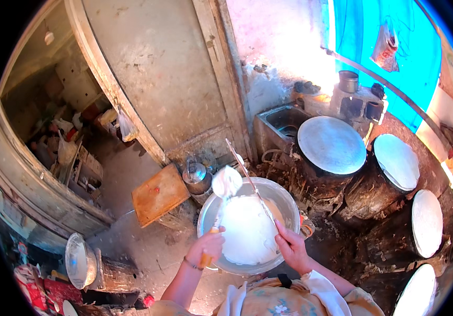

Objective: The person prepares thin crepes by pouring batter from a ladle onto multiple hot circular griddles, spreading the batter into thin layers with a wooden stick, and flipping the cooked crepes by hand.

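A large metal basin (291, 203) stands in front of me, holding thick white batter (245, 231). My left hand (209, 247) is closed around the wooden handle of a ladle (227, 182); its bowl, coated white, is raised over the basin's far left rim. My right hand (293, 248) grips a long thin stick (252, 184) near its lower end. The stick slants up and left across the basin, its far tip beyond the rim, with white residue along it. Both hands are at the near side of the basin.
Several round pale griddles, one large (332, 145), curve along the right on dark stove bases. An orange-brown board (159, 195) and a lidded metal can (197, 178) stand left of the basin. A metal sink (284, 120) is behind. Another pot (81, 260) sits lower left.
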Available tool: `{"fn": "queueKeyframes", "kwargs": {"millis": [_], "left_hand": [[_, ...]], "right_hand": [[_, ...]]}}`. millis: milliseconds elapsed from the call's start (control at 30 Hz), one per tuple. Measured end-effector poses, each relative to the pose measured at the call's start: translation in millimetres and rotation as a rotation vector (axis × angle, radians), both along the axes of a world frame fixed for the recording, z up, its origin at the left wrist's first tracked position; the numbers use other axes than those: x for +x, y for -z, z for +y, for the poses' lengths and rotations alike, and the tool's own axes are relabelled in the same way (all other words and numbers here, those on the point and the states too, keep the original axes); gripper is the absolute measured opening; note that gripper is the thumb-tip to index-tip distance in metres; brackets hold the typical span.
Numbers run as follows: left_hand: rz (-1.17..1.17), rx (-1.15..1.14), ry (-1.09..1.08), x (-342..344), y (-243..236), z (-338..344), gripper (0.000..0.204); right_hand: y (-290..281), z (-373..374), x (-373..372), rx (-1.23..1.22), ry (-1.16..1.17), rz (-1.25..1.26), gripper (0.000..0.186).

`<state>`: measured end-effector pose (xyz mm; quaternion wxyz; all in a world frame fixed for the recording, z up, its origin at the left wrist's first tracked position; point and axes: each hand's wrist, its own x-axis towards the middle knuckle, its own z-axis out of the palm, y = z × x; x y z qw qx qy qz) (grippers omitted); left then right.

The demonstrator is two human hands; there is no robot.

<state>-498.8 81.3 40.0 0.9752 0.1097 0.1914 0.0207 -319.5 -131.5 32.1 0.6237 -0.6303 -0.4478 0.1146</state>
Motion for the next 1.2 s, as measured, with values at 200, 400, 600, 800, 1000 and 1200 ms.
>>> {"fn": "queueKeyframes", "kwargs": {"millis": [200,400,600,800,1000,1200], "left_hand": [[-0.039,-0.046,0.007,-10.8,14.4,-9.0,0.024],[0.063,0.11,0.163,24.2,20.2,2.5,0.023],[0.075,0.023,0.263,125.0,-14.5,-11.7,0.021],[0.031,0.319,0.497,295.3,-57.0,-70.4,0.026],[0.049,0.494,0.526,442.8,-41.4,-140.3,0.044],[0.197,1.203,0.498,562.6,39.5,-163.9,0.061]], "right_hand": [[24.6,4.5,33.3,-0.105,0.117,0.453,0.041],[56.3,4.2,59.8,-0.141,0.185,0.434,0.035],[56.9,-12.9,109.2,-0.315,0.189,0.085,0.029],[59.8,-64.6,214.8,-0.129,0.497,0.083,0.027],[51.1,-95.4,294.2,-0.017,0.699,0.416,0.027],[116.9,-91.0,356.8,0.054,0.899,0.576,0.023]]}}
